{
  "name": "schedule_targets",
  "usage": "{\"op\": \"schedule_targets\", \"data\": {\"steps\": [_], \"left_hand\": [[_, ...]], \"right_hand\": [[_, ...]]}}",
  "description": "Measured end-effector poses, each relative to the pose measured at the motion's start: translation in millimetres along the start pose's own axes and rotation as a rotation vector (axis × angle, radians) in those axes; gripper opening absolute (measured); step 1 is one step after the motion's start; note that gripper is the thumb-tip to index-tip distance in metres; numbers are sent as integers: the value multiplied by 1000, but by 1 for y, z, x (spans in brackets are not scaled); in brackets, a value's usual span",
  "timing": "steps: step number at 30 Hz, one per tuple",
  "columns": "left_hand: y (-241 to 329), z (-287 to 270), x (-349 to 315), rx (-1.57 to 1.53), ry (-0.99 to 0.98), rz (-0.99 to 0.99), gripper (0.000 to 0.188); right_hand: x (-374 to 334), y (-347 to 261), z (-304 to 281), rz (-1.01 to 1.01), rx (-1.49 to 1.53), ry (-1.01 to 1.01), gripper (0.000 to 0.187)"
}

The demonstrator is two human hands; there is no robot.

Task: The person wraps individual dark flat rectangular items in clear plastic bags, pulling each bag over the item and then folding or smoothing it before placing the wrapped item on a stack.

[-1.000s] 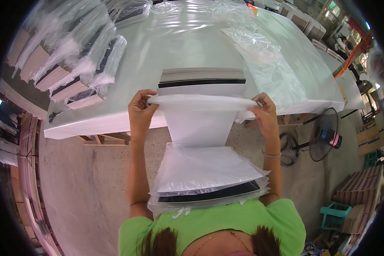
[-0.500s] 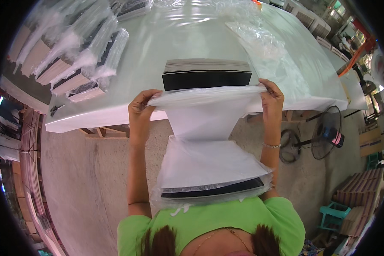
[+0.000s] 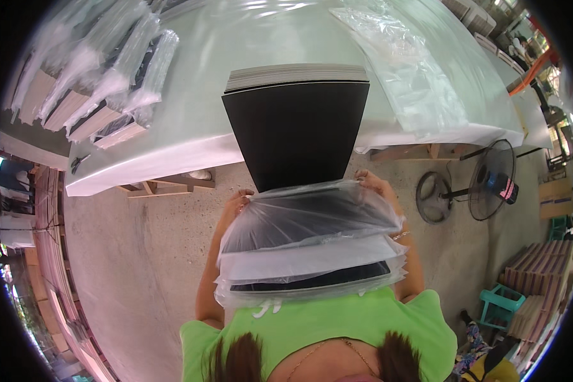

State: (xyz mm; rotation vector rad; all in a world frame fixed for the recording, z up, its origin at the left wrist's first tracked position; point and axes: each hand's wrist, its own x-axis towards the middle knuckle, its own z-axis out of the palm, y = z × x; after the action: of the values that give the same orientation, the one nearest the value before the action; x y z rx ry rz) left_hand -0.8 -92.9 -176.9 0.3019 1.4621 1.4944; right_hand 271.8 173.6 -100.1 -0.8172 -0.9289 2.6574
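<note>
A thick stack of pale boards with a black face extends over the table's front edge toward me. A clear plastic bag covers its near end, bunched in folds around it. At the bag's left edge, the fingers of my left hand are closed on the plastic. My right hand pinches the bag's right edge. Below, close to my green shirt, a white layer and a black strip show within the plastic. What supports the near end is hidden.
Several plastic-wrapped board stacks lie at the table's left, with scissors near its corner. Loose plastic film lies on the right of the table. A standing fan and a teal stool stand at right.
Both hands have come down toward my body with the bag's edge, away from the table. Much more of the black face is now uncovered.
</note>
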Motion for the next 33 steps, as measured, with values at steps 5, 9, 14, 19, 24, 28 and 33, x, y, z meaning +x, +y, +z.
{"op": "schedule_targets", "data": {"steps": [5,9,14,19,24,28,33], "left_hand": [[-79,-17,50,207,170,189,32],[-100,-2,89,51,398,207,38],[-110,-2,88,-141,149,248,43],[-105,-10,75,-80,161,111,43],[-98,-21,61,-44,155,56,43],[-93,-30,48,-12,148,23,44],[-76,-43,29,7,183,25,44]], "right_hand": [[19,42,-23,-98,-162,200,23],[74,92,-111,-318,-643,246,13],[78,19,-49,-1033,-1190,801,9],[88,-99,-27,-1255,-1423,1081,14],[128,-165,-65,-1114,-1535,1294,18],[138,-200,-105,-804,-1636,1138,18],[133,-224,-110,-895,-1114,1153,28]]}}
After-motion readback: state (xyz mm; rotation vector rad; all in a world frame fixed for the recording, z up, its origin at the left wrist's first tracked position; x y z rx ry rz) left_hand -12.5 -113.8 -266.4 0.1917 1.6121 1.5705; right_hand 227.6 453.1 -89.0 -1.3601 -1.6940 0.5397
